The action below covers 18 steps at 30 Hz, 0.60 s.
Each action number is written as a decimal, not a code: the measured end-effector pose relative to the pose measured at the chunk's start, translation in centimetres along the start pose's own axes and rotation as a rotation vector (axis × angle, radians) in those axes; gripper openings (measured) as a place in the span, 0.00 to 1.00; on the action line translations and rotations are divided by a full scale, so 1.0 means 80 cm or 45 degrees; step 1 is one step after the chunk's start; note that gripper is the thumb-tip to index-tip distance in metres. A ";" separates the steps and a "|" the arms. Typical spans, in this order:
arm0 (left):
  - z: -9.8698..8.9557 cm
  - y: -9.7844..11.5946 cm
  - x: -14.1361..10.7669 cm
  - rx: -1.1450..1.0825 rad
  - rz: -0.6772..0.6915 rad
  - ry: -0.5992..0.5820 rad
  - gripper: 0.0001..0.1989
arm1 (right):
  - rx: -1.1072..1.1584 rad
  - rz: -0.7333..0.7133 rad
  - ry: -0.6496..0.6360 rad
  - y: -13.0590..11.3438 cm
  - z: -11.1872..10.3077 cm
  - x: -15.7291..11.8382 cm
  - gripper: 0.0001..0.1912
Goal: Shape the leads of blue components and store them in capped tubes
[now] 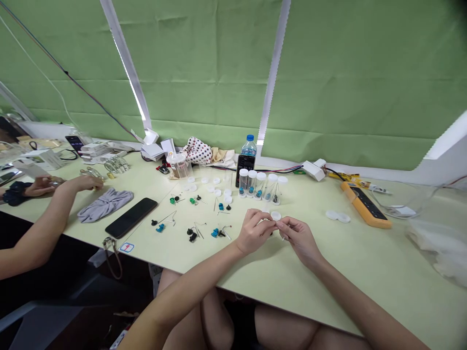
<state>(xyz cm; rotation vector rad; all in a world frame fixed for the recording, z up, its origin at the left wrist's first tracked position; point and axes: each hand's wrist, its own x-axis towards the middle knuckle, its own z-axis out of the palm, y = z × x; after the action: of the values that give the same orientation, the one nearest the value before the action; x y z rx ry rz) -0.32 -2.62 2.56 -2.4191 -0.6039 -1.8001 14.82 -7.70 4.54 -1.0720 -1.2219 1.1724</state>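
Observation:
My left hand and my right hand meet over the table, fingertips pinched close together. A thin shiny pin pokes out below my right fingers. What my left fingers pinch is hidden. A round white cap shows just behind the fingertips. Behind my hands, several clear vials with white lids stand in a row, with small blue and dark parts inside. To the left lie small groups of parts: blue pieces, black pieces, green pieces and thin metal rods.
Loose white caps lie left of the vials, and more caps at right. A phone with a timer leans on a bottle. An orange power strip lies right. At left are a dark phone, grey cloth and another person's hand.

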 end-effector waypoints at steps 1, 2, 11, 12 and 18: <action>0.001 0.000 -0.001 0.003 0.006 -0.003 0.02 | -0.014 -0.005 0.019 0.002 0.000 0.000 0.14; 0.001 0.000 -0.002 0.013 0.014 -0.010 0.02 | -0.026 -0.009 0.036 0.004 0.000 0.001 0.14; -0.008 -0.007 0.006 0.034 0.032 -0.013 0.04 | 0.167 -0.101 -0.109 -0.013 0.000 -0.002 0.14; -0.009 -0.008 0.007 0.017 0.019 -0.001 0.05 | 0.176 -0.125 -0.125 -0.018 -0.001 -0.002 0.16; -0.014 -0.011 0.011 0.017 -0.057 0.015 0.02 | -0.099 -0.227 0.047 -0.030 -0.014 -0.004 0.09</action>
<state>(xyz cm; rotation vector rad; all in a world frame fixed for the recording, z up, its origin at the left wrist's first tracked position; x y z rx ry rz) -1.41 -1.88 3.53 -2.4033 -0.6722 -1.8200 16.09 -8.29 6.84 -1.0154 -1.3146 0.9718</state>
